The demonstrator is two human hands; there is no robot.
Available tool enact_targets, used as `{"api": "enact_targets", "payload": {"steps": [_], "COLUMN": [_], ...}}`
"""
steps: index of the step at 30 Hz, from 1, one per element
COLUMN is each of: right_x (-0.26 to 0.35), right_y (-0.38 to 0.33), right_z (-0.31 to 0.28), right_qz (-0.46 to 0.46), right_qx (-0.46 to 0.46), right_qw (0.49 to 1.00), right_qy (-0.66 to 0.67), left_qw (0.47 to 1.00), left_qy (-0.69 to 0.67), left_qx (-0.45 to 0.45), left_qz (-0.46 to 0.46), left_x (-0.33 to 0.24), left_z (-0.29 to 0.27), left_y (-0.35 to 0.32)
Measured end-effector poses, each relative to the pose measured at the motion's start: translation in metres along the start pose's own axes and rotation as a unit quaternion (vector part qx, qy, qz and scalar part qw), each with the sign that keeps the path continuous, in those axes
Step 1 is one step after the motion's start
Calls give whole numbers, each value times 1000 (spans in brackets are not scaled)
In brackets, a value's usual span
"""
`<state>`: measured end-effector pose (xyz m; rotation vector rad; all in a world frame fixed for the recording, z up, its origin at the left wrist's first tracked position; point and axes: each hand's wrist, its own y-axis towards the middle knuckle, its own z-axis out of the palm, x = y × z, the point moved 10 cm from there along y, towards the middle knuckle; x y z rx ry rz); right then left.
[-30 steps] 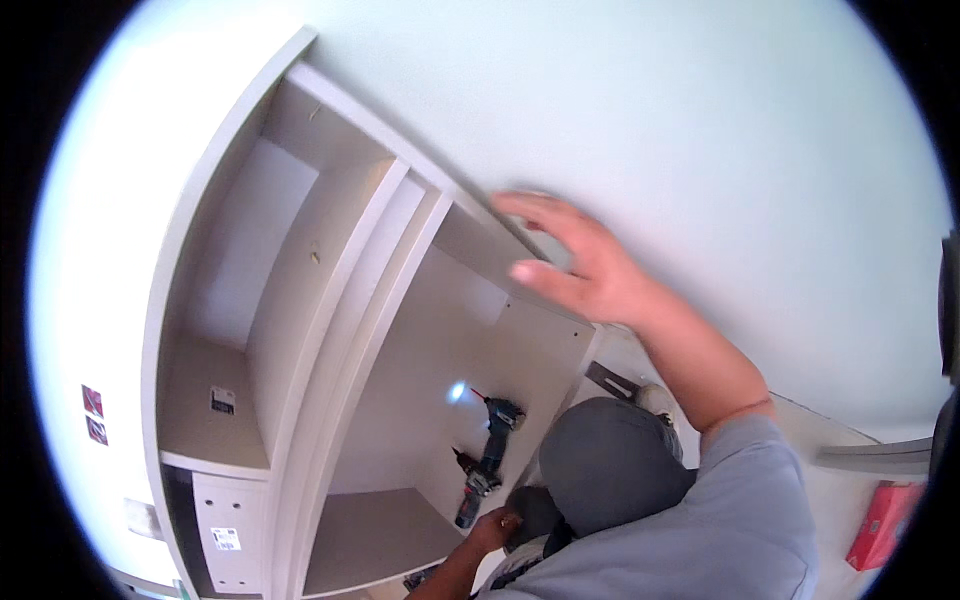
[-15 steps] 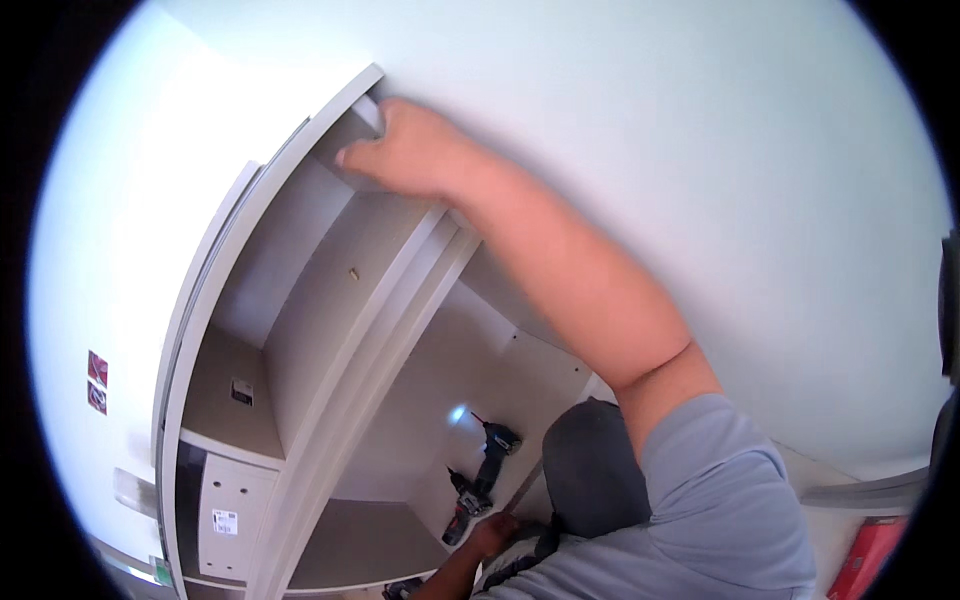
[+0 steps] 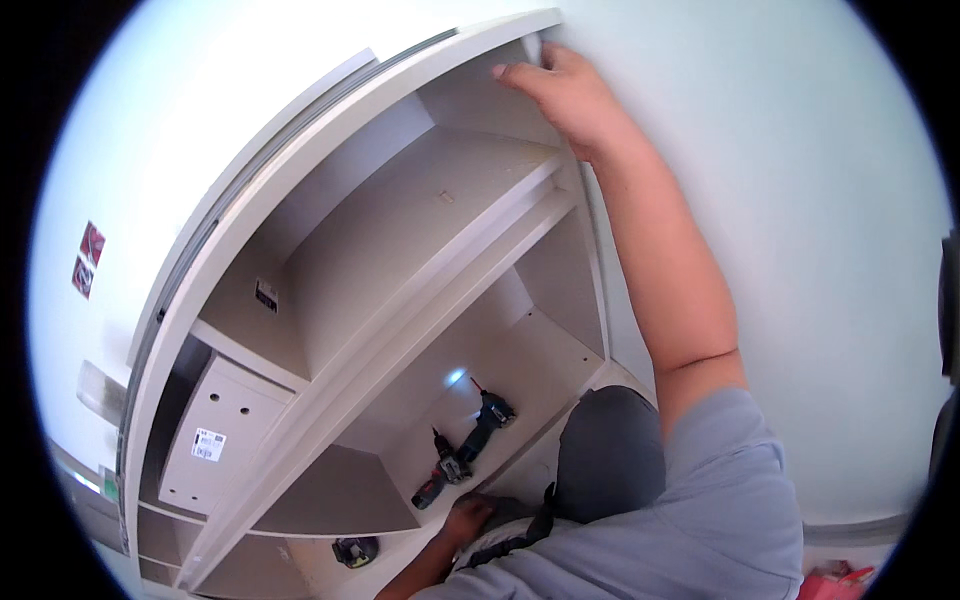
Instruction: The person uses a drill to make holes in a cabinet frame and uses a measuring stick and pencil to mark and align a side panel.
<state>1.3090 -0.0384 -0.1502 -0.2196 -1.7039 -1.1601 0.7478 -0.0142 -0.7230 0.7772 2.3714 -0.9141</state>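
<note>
My right hand (image 3: 572, 95) is at the top right end of a grey-beige cabinet (image 3: 350, 350). Its thumb lies on the inner side and its fingers curl round the pale edge of the end panel (image 3: 532, 48). Low in the view, my left hand (image 3: 468, 520) rests by my bent leg, its fingers dark and hard to make out. Just beyond it, two cordless drills lie in a lower compartment: a black-and-red one (image 3: 438, 475) and a dark blue one (image 3: 487, 425), whose lamp throws a bright spot on the panel.
A white panel with holes and a label (image 3: 222, 425) stands in a left compartment. A dark battery-like block (image 3: 355, 551) lies at the bottom. A small mark or piece (image 3: 447, 196) shows on the upper panel. My knee (image 3: 610, 445) is close to the cabinet; a pale wall (image 3: 800, 250) rises at right.
The view has shifted, so the cabinet and my right hand appear farther up and right. My right hand keeps its hold on the panel edge. More of the cabinet's bottom now shows.
</note>
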Motion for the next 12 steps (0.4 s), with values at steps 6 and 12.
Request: {"api": "enact_targets", "payload": {"steps": [6, 12], "right_x": [-6, 29], "right_y": [-8, -7], "right_z": [22, 37], "right_qz": [43, -99], "right_qx": [85, 175], "right_qw": [995, 964], "right_qy": [21, 175], "left_qw": [993, 995], "left_qy": [-28, -62], "left_qx": [-26, -16], "left_qz": [-115, -70], "left_x": [33, 33], "left_z": [-2, -5], "left_y": [-38, 12]}}
